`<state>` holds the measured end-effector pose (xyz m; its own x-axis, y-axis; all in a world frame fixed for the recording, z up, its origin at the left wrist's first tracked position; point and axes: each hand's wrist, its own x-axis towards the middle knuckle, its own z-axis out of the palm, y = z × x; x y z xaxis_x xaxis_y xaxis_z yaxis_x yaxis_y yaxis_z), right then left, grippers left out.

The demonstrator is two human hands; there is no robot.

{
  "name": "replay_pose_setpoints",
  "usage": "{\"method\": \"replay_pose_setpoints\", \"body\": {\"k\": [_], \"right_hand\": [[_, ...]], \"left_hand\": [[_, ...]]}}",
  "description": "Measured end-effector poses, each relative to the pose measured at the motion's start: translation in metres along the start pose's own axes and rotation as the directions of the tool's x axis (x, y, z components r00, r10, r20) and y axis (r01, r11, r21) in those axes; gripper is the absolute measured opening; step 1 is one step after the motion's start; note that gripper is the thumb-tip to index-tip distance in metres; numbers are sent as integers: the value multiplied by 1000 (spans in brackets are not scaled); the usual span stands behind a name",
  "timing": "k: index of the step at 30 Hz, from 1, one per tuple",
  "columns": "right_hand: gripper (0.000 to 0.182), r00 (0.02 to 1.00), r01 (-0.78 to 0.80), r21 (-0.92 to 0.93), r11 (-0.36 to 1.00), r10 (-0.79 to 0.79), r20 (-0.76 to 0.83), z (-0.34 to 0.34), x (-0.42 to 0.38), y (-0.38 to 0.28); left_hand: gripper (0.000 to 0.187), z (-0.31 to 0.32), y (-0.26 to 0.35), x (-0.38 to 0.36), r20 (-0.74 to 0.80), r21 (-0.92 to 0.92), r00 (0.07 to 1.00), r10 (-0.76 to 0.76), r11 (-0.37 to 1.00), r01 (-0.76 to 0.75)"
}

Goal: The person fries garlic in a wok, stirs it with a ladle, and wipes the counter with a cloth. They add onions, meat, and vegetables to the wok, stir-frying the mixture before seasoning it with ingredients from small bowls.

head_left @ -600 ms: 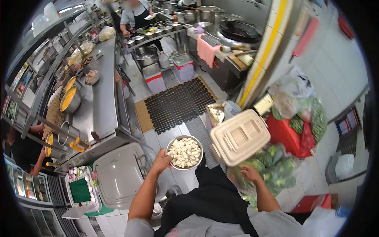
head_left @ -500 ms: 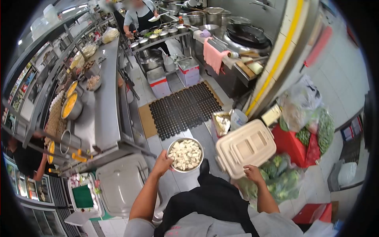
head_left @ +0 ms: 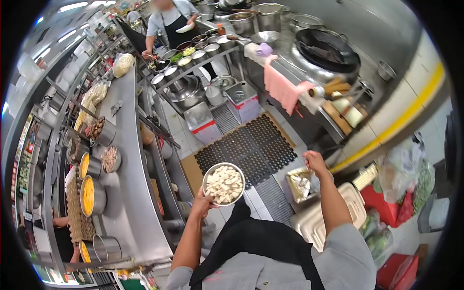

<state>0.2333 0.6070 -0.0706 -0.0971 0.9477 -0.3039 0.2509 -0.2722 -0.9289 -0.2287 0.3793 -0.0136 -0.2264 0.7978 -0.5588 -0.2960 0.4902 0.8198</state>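
Observation:
My left hand (head_left: 202,205) grips the rim of a round metal bowl (head_left: 205,175), with the thumb over its edge. Pale, chunky cut pieces (head_left: 224,184) fill the bowl, which is held level in front of my body. Out to the right, my right hand (head_left: 314,161) is raised with its fingers curled; whether anything small is in them cannot be made out. Below that hand are a foil-lined box (head_left: 300,185) and a beige plastic lid (head_left: 351,200).
A long steel counter (head_left: 126,174) with pots runs along the left. Black perforated matting (head_left: 246,145) covers the floor ahead. A person (head_left: 171,24) works behind a rack of containers (head_left: 193,60). The wok station (head_left: 325,55) and a pink towel (head_left: 282,87) are at the right.
The view has moved forward and turned, bringing the wok station and the person closer. My right hand has risen and reaches further forward. The bowl stays in my left hand.

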Motion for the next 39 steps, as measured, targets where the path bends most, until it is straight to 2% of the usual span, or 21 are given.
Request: {"method": "replay_pose_setpoints", "body": {"k": [1, 3, 5, 8, 12, 16, 18, 19, 20, 21, 22, 23, 24, 25, 26, 27, 30, 33, 35, 37, 39], "right_hand": [[29, 1000, -7, 11, 1000, 7, -1, 14, 23, 19], [34, 987, -157, 43, 987, 156, 40, 34, 58, 40], [37, 937, -347, 89, 933, 350, -15, 53, 70, 30], [32, 867, -454, 210, 866, 483, -119, 51, 112, 23], [26, 829, -373, 372, 850, 485, -277, 33, 179, 37], [29, 752, -329, 501, 800, 543, -373, 25, 247, 45], [39, 677, -299, 605, 738, 611, -411, 28, 281, 57], [55, 651, -350, 620, 703, 658, -379, 28, 295, 56], [67, 617, -322, 665, 674, 682, -392, 34, 309, 52], [64, 648, -243, 728, 641, 666, -370, 32, 321, 57], [55, 790, -42, 790, 612, 504, -349, 37, 321, 73], [41, 753, -127, 763, 633, 562, -342, 31, 337, 68], [29, 681, -156, 803, 575, 652, -334, 33, 347, 71], [21, 694, -118, 807, 578, 629, -349, 37, 354, 70], [20, 659, -144, 799, 584, 659, -363, 37, 360, 76], [18, 626, -170, 789, 590, 683, -376, 36, 366, 79], [18, 559, -174, 803, 571, 728, -397, 43, 370, 85], [19, 600, -224, 743, 631, 690, -405, 39, 357, 52], [22, 615, -219, 766, 605, 695, -373, 38, 349, 40], [23, 613, -217, 798, 562, 715, -337, 36, 334, 17], [25, 613, -169, 790, 590, 690, -385, 43, 316, -8]], "left_hand": [[66, -1, 16, 19, 4, 2, 1000, 27, 1000, -27], [66, -5, 64, 80, 27, 5, 996, 87, 996, -87], [66, -14, 96, 125, 43, 31, 997, 60, 998, -61], [70, -9, 170, 179, 104, 163, 993, 55, 984, -72], [69, 9, 249, 245, 180, 268, 982, 60, 957, -108], [68, 47, 313, 304, 230, 281, 970, 74, 950, -139], [68, 68, 345, 336, 250, 385, 968, 25, 915, -123], [67, 76, 349, 359, 294, 339, 952, 91, 921, -193], [65, 92, 364, 372, 307, 301, 948, 89, 935, -185], [66, 115, 385, 381, 289, 346, 955, 61, 924, -163], [67, 127, 396, 397, 326, 343, 945, 18, 930, -136], [67, 141, 406, 416, 388, 335, 922, 19, 928, -160], [67, 165, 416, 430, 408, 336, 913, 23, 925, -174], [67, 182, 433, 437, 414, 343, 910, 30, 921, -186], [57, 204, 448, 447, 414, 331, 906, 87, 913, -239], [60, 223, 470, 456, 456, 408, 889, 40, 878, -249], [62, 279, 519, 484, 527, 423, 850, 17, 862, -280], [65, 338, 560, 510, 615, 425, 788, -6, 845, -325], [65, 383, 584, 517, 656, 433, 754, 43, 796, -423], [63, 415, 599, 561, 754, 431, 657, 16, 743, -512], [56, 461, 619, 571, 776, 437, 631, 12, 712, -550]]}}
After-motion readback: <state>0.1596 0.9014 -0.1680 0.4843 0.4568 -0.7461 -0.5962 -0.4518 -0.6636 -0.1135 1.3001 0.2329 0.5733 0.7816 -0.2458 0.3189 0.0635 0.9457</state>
